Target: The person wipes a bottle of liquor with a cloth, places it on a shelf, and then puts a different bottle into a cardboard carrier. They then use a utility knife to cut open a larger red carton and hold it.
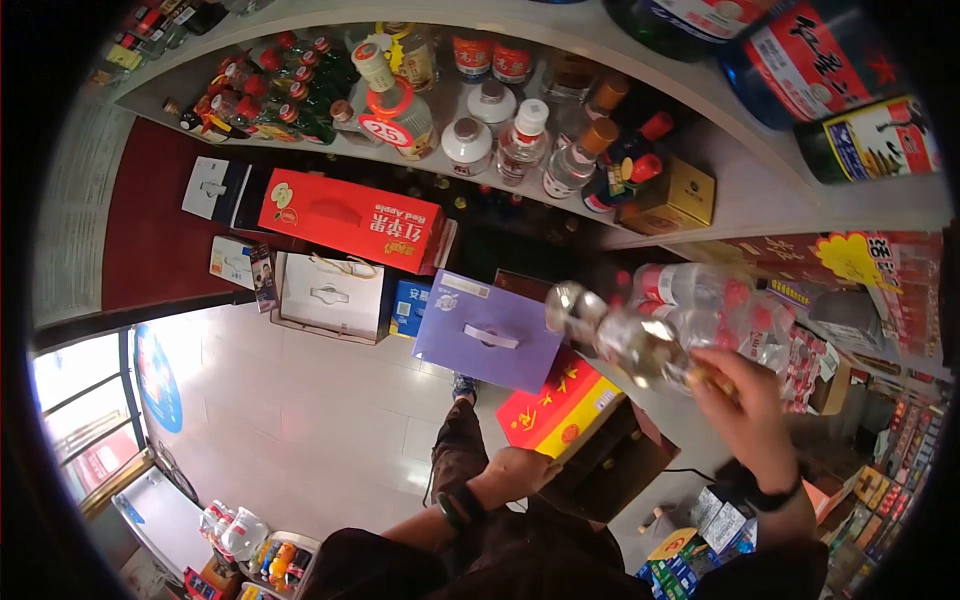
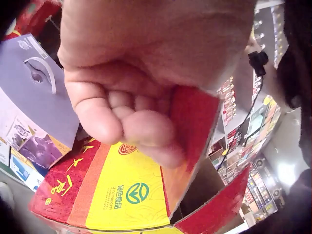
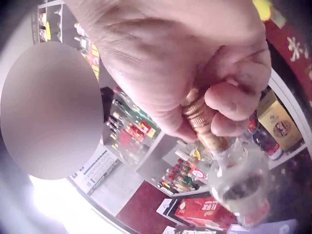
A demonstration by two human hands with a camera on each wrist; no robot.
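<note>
Glass bottle [image 1: 640, 345] with blurred outline

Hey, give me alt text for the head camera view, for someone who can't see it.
A person's right-hand grip holds a blurred, clear bottle by one end, while the left-hand grip touches a red-and-yellow box. A purple box sits next to that one; beyond, more bottles stand on a shelf.

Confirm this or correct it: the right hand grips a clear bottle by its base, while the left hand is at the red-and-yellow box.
Not by its base: the right wrist view shows the right hand gripping the clear bottle by its gold-coloured neck end. The left hand is at the red-and-yellow box, as you said.
</note>
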